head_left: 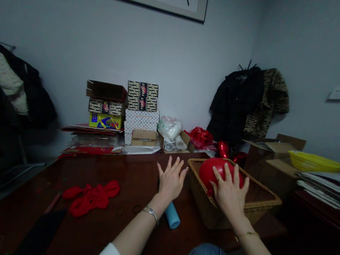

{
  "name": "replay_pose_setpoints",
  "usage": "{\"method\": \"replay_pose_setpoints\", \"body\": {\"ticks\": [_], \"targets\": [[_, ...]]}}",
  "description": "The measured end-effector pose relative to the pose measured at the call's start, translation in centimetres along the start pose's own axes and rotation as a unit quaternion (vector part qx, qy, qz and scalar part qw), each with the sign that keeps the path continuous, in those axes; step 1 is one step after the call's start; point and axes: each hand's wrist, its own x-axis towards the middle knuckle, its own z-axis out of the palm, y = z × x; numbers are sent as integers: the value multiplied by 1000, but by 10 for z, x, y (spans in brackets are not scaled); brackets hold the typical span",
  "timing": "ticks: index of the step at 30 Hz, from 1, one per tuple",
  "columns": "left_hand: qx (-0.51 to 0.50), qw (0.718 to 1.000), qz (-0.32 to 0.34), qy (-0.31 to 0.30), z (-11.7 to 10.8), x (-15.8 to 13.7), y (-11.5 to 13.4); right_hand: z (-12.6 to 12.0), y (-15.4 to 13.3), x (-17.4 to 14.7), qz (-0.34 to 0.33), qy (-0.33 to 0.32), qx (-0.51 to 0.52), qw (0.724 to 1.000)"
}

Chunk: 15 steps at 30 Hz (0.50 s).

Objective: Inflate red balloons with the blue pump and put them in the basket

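Observation:
A round red balloon [209, 172] sits in a woven wicker basket [262, 199] at the right side of the table. My right hand [230, 191] lies over the balloon's near side with its fingers spread, touching it without wrapping round it. To the left, my left hand [170, 180] hovers with fingers apart and holds nothing. Partly hidden beneath the left hand and wrist is a light-blue cylinder [172, 216] on the table. A crumpled red cloth-like piece [92, 199] lies farther left.
Stacked boxes [141, 121] and a clear plastic bag [170, 127] stand along the table's far side. Behind the basket are shiny red balloons [223, 149] and a cardboard box [263, 157]. A yellow basket [313, 162] and stacked papers [332, 190] sit at right.

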Motion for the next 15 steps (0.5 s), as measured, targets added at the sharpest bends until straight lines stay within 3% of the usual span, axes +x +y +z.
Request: {"method": "replay_pose_setpoints", "body": {"ticks": [9,15], "targets": [[15,999,-36,0,-19,-9,-26,-20,-11,4,25,44,19,999],[41,998,-28,33,-36,-16,-40,-31,-36,11,9,86,67,994]]}}
